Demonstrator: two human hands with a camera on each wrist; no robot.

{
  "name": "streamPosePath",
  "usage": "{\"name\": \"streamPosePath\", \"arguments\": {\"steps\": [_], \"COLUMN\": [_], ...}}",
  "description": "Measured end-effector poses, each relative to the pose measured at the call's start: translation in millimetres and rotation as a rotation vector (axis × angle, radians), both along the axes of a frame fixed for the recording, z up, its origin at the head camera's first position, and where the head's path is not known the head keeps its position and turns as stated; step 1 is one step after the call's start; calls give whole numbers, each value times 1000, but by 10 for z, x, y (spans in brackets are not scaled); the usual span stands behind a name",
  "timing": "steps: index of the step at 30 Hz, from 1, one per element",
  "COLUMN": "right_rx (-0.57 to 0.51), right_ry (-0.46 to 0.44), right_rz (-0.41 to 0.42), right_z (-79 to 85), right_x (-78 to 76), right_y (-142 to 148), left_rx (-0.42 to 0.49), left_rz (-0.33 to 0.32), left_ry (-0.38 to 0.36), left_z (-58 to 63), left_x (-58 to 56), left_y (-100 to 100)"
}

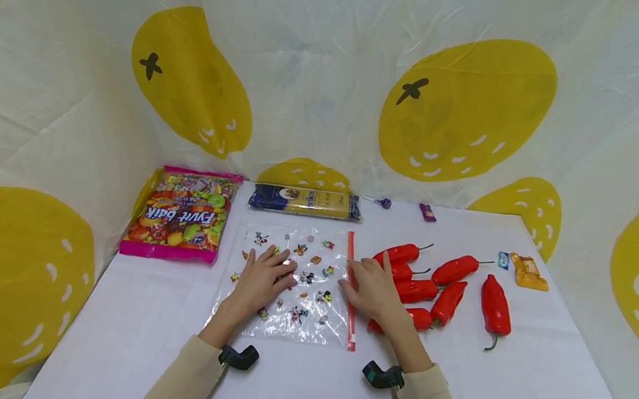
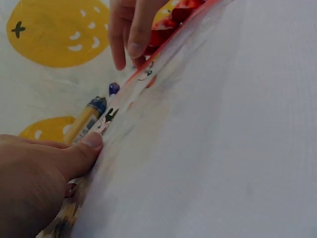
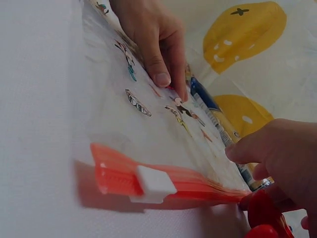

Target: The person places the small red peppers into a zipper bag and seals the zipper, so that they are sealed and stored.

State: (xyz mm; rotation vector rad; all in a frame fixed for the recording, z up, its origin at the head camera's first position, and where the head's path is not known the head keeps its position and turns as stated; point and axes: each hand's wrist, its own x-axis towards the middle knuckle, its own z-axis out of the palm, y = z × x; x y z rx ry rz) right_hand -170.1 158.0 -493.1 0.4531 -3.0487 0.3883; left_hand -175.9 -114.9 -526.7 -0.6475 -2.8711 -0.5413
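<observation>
A clear plastic slider bag (image 1: 275, 331) printed with small cartoon figures lies flat in front of me, its red zip strip (image 1: 351, 315) on the right side. My left hand (image 1: 261, 277) rests on the bag with its fingers spread. My right hand (image 1: 373, 288) is at the red strip, its fingers loosely bent and the thumb over the bag's surface. In the right wrist view the white slider (image 3: 154, 183) sits near the strip's close end. Several red peppers (image 1: 416, 290) lie beside and partly behind my right hand.
A pink-edged candy bag (image 1: 180, 213) lies at the back left. Behind the slider bag is a long yellow-and-blue packet (image 1: 305, 202). A purple lollipop (image 1: 385, 203) and purple wrapped sweet (image 1: 427, 213) lie farther right. An orange packet (image 1: 529, 272) and small blue packet (image 1: 503, 260) lie far right.
</observation>
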Motion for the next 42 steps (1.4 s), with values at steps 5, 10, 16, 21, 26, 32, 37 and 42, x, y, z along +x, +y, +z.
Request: {"name": "streamPosePath", "arguments": {"steps": [5,10,16,21,26,32,37,42], "right_rx": [-113,-134,-139,-225,-315,-440,-527,-629], "right_ry": [-19,-9,-5,-6,-23,-86,-128,-211], "right_rz": [-20,-11,11,29,9,-38,-56,-116], "right_z": [-7,3,1,-7,23,50,80,101], "right_x": [-12,-4,6,5,14,2,-5,-22], "right_y": [19,31,26,25,25,55,86,110], "left_rx": [39,94,138,168,181,212,276,391], "left_rz": [12,36,68,69,69,62,31,-30], "left_ry": [39,56,114,185,198,208,256,217], "left_z": [-19,-36,-65,-82,-84,-98,-133,-140], "left_x": [-9,-9,-11,-16,-18,-38,-75,-100], "left_y": [1,-2,-5,-5,-4,-20,-35,-43]}}
